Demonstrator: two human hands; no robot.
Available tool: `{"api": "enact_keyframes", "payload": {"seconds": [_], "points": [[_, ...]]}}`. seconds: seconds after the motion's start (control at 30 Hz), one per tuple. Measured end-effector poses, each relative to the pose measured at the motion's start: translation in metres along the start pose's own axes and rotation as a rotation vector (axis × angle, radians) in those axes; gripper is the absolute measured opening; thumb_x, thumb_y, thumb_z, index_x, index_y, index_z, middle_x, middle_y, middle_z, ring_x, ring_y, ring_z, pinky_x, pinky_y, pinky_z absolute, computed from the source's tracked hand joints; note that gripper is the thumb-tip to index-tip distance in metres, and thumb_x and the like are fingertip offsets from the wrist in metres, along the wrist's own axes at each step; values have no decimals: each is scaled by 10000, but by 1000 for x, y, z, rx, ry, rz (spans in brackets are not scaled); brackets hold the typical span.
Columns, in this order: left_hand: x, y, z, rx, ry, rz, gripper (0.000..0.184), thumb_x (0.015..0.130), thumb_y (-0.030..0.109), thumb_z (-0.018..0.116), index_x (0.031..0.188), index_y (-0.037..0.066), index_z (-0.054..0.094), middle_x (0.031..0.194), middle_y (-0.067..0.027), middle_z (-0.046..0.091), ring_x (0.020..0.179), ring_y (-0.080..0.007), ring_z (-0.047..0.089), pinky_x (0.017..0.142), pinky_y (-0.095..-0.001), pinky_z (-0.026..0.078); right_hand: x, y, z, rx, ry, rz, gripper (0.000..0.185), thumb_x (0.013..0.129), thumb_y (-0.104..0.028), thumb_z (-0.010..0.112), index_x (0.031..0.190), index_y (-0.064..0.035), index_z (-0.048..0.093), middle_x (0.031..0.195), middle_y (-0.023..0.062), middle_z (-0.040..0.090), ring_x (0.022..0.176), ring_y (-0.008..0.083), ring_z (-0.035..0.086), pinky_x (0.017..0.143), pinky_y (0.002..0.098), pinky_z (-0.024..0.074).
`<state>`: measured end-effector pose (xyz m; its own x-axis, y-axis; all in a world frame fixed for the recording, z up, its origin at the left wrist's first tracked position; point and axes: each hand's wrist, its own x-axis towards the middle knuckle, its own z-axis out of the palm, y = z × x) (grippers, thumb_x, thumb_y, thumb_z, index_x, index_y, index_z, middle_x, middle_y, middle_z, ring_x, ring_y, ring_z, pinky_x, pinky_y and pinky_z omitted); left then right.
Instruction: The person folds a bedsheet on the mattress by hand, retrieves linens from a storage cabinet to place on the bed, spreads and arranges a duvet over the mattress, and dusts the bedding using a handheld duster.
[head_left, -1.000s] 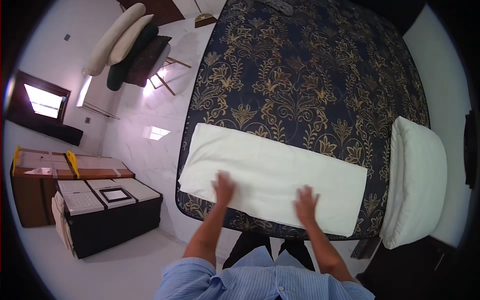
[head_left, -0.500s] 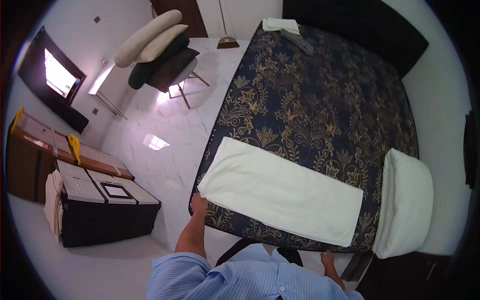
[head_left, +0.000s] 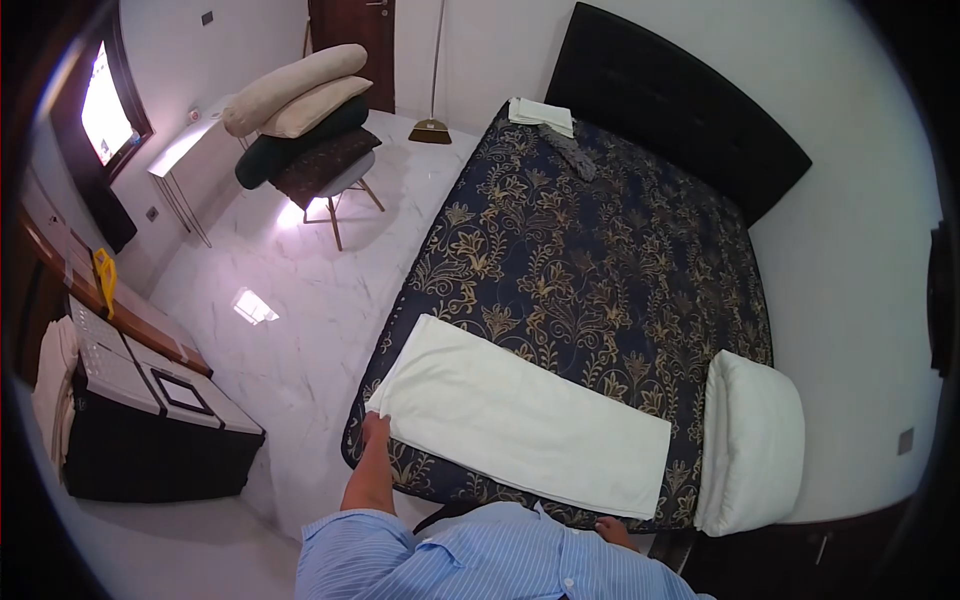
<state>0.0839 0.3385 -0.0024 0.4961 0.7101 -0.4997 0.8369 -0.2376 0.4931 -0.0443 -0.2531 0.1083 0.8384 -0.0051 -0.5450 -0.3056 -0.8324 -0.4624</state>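
Observation:
A folded white cloth (head_left: 525, 415), perhaps a sheet or towel, lies as a long flat strip across the near end of a dark blue mattress (head_left: 590, 260) with a gold floral pattern. At the cloth's near left corner is my left hand (head_left: 376, 428), its fingers closed on that corner. My right hand (head_left: 615, 532) is low beside the mattress's near edge, just below the cloth's long side. It is small in view, and its finger position is unclear. A thick folded white duvet (head_left: 765, 450) rests at the mattress's right edge.
Small white folded cloths (head_left: 541, 115) and a grey fluffy item (head_left: 570, 152) lie by the black headboard (head_left: 670, 110). A chair (head_left: 350, 178) bears pillows and cushions. A broom (head_left: 430, 130) leans on the wall; a black-sided box (head_left: 150, 450) stands left.
The camera view has tilted up, so the bed and chair sit lower in it. My right hand is nearer the mattress edge. My left hand stays at the cloth's corner.

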Motion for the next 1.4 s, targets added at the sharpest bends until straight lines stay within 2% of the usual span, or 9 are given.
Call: {"api": "enact_keyframes", "payload": {"seconds": [0.7, 0.83, 0.9, 1.0, 1.07, 1.13, 1.23, 1.33, 1.4], "points": [[-25, 70, -100, -71, 285, 617, 165, 686, 185, 548, 695, 21, 535, 656, -164, 526, 643, -316, 517, 548, -364, 387, 52, -23, 16, -42, -106, -28, 312, 717, -285, 457, 865, -30, 558, 859, 151, 556, 816, 273, 529, 703, 347, 414], [13, 14, -81, 69, 239, 400, 172, 681, 197, 545, 716, 29, 552, 730, -146, 557, 673, -311, 527, 591, -368, 410, 44, -37, 14, 77, -167, 9, 294, 723, -269, 449, 849, -28, 560, 845, 151, 557, 817, 274, 525, 707, 350, 412], [57, -48, -37, -228, 311, 283, 233, 677, 228, 541, 637, 0, 513, 617, -135, 534, 551, -258, 494, 515, -362, 384, 34, -23, 15, 124, -207, 50, 288, 723, -266, 450, 844, -30, 562, 839, 149, 558, 813, 275, 525, 706, 350, 412], [63, -87, 6, -234, 305, -65, 267, 700, 283, 529, 708, 16, 513, 588, -94, 494, 499, -216, 451, 490, -379, 369, 35, 4, 29, -86, -174, -149, 276, 719, -270, 463, 826, -37, 567, 820, 150, 555, 803, 288, 522, 700, 357, 413], [20, -60, 12, -649, -85, -577, 342, 735, 382, 479, 857, 62, 478, 630, -72, 468, 483, -207, 420, 479, -393, 361, 35, 16, 31, -128, -177, -133, 276, 717, -273, 465, 820, -38, 567, 817, 152, 554, 802, 292, 519, 700, 360, 412], [40, -99, 59, -808, -470, -410, 428, 738, 481, 423, 967, 120, 409, 661, -56, 445, 491, -195, 390, 495, -400, 354, 35, 24, 36, -197, -190, -96, 277, 714, -279, 469, 808, -38, 569, 811, 154, 550, 800, 301, 515, 700, 365, 411], [-34, -35, 43, -659, -280, -457, 463, 727, 513, 419, 1008, 144, 407, 792, -55, 497, 637, -212, 468, 596, -409, 374, 33, 32, 40, -161, -187, -86, 284, 711, -289, 471, 812, -43, 569, 821, 157, 548, 806, 304, 513, 703, 368, 409], [-61, -9, 37, -1176, -199, -588, 493, 694, 537, 462, 985, 140, 457, 910, -76, 524, 806, -216, 507, 653, -338, 394, 40, 35, 45, -163, -172, -101, 295, 712, -306, 471, 827, -52, 569, 814, 154, 550, 798, 302, 516, 697, 369, 411], [-53, -12, 50, -1140, -295, -563, 486, 700, 515, 469, 1015, 146, 442, 962, -74, 502, 861, -218, 484, 707, -354, 374, 44, 32, 50, -200, -149, -123, 312, 717, -330, 468, 855, -68, 568, 790, 145, 554, 777, 293, 524, 680, 369, 417]]}}
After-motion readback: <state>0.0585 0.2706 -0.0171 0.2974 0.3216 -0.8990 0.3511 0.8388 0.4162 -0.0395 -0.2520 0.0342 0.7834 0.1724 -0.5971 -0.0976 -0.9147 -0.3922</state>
